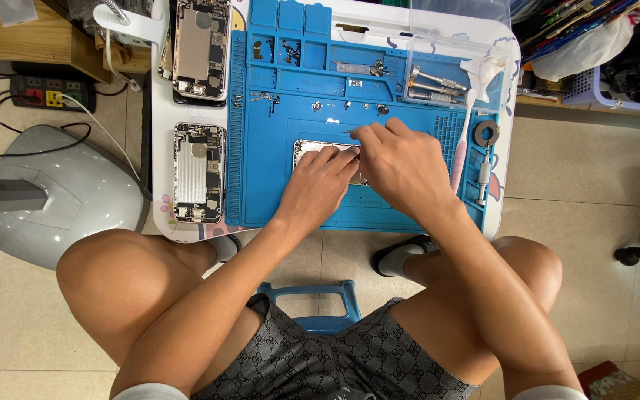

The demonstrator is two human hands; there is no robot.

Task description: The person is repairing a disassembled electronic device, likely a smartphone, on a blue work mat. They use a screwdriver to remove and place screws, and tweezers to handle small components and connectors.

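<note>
An opened phone body (307,150) lies on the blue repair mat (275,192), mostly hidden under my hands. My left hand (318,187) rests flat on it, fingers pressing its upper part. My right hand (401,167) lies beside and partly over the left, its fingertips pinched on a small thin tool or part (351,132) at the phone's top edge; what it is I cannot tell.
Two more opened phone bodies (198,172) (200,48) lie on the white table left of the mat. Screwdrivers (435,85), a toothbrush (461,144), a tape roll (487,133) and small screws sit on the mat's right and top trays. A grey lamp base (61,192) and power strip (46,92) stand on the floor.
</note>
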